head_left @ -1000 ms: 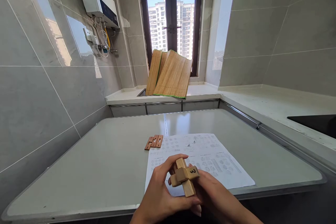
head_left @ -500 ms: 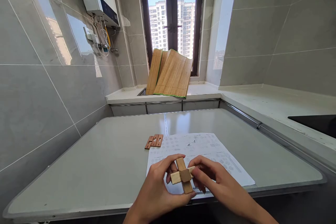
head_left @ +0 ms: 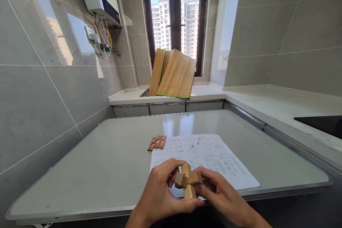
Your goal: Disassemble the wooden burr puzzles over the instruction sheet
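The wooden cross puzzle [head_left: 188, 181] sits gripped between my left hand [head_left: 160, 196] and right hand [head_left: 221, 194], fingers of both curled around it, above the table's [head_left: 107, 164] near edge. Beneath lies a printed sheet [head_left: 208, 153]; loose brown wooden pieces [head_left: 157, 143] rest just beside its far-left corner, and bamboo mats [head_left: 173, 74] lean against the window.

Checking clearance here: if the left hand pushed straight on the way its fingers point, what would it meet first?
The left hand points rightward into the wooden cross puzzle it already grips; directly beyond, probably the right hand. Depth is unclear.
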Demonstrator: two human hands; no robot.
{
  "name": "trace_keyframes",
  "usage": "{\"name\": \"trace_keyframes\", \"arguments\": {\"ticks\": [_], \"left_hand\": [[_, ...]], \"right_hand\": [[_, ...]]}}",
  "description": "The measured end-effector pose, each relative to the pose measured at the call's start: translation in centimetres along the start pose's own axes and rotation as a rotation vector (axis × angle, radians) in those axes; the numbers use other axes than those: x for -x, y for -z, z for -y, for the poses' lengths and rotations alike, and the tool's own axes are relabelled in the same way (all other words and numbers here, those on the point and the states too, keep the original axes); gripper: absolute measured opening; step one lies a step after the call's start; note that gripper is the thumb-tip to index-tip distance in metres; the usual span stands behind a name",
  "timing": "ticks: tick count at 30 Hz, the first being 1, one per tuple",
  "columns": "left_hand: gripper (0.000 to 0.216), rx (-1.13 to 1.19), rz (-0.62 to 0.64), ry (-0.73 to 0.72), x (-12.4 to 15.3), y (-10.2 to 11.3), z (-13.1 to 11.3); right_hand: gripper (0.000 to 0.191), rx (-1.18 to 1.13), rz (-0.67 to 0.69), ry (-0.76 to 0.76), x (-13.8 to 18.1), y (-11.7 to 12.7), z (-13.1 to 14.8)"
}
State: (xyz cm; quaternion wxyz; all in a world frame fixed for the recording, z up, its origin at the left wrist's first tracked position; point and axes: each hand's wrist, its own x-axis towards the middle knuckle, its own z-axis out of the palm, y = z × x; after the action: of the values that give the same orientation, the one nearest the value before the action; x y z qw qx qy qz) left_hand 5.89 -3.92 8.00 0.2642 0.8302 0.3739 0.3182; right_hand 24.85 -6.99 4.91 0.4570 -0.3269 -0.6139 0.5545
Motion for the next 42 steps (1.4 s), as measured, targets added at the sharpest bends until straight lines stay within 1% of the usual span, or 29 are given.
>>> {"name": "trace_keyframes", "arguments": {"ticks": [3,6,8,11,14,16,19,22,25,27,30,33,34,36,38,39,40,42], "left_hand": [[0.051,-0.007,-0.028,-0.014,0.1,-0.1,0.2],[0.049,-0.009,-0.059,-0.029,0.2,-0.2,0.2],[0.045,0.011,-0.067,-0.028,0.2,-0.3,0.1],[0.043,0.070,-0.042,-0.037,0.1,-0.3,-0.1],[0.045,0.128,-0.009,-0.055,0.0,-0.2,-0.1],[0.047,0.160,0.012,-0.055,0.0,-0.2,0.0],[0.048,0.186,0.029,-0.048,0.0,-0.3,0.2],[0.050,0.205,0.027,-0.077,0.1,-0.3,0.5],[0.053,0.213,0.055,-0.100,0.0,-0.1,0.6],[0.054,0.205,0.099,-0.107,0.0,0.1,0.5],[0.055,0.208,0.180,-0.140,-0.2,0.2,0.4],[0.061,0.247,0.234,-0.167,-0.3,0.2,0.5],[0.064,0.259,0.241,-0.169,-0.2,0.2,0.5],[0.071,0.275,0.238,-0.168,-0.1,0.2,0.7],[0.075,0.282,0.202,-0.158,0.1,0.2,0.7],[0.074,0.282,0.177,-0.146,0.2,0.1,0.6],[0.073,0.283,0.151,-0.127,0.2,0.0,0.5],[0.070,0.290,0.104,-0.064,0.3,-0.3,0.2]], "right_hand": [[0.029,0.049,-0.067,0.048,0.3,-0.7,-0.5],[0.031,0.011,-0.100,0.049,0.5,-1.0,-0.6],[0.034,-0.062,-0.048,0.011,0.4,-1.0,-0.3],[0.040,-0.214,0.098,-0.085,0.3,-0.9,0.0],[0.045,-0.389,0.180,-0.150,0.3,-0.8,-0.6],[0.046,-0.473,0.185,-0.192,0.5,-0.9,-1.3],[0.045,-0.532,0.175,-0.239,0.6,-1.1,-1.8],[0.043,-0.643,0.207,-0.252,0.7,-1.4,-1.5],[0.040,-0.766,0.250,-0.322,0.9,-1.4,-1.3],[0.038,-0.827,0.229,-0.373,1.0,-1.4,-2.0],[0.039,-0.922,0.115,-0.422,0.8,-1.5,-3.9],[0.039,-0.969,0.000,-0.424,0.4,-1.6,-5.6],[0.038,-0.977,-0.004,-0.422,0.3,-1.6,-5.8],[0.039,-0.988,0.058,-0.422,0.1,-1.4,-5.5],[0.039,-0.987,0.150,-0.400,0.0,-1.1,-4.6],[0.039,-0.984,0.174,-0.373,0.0,-1.0,-4.1],[0.039,-0.983,0.168,-0.339,0.0,-0.9,-3.7],[0.037,-0.987,0.108,-0.278,-0.1,-1.0,-2.9]]}}
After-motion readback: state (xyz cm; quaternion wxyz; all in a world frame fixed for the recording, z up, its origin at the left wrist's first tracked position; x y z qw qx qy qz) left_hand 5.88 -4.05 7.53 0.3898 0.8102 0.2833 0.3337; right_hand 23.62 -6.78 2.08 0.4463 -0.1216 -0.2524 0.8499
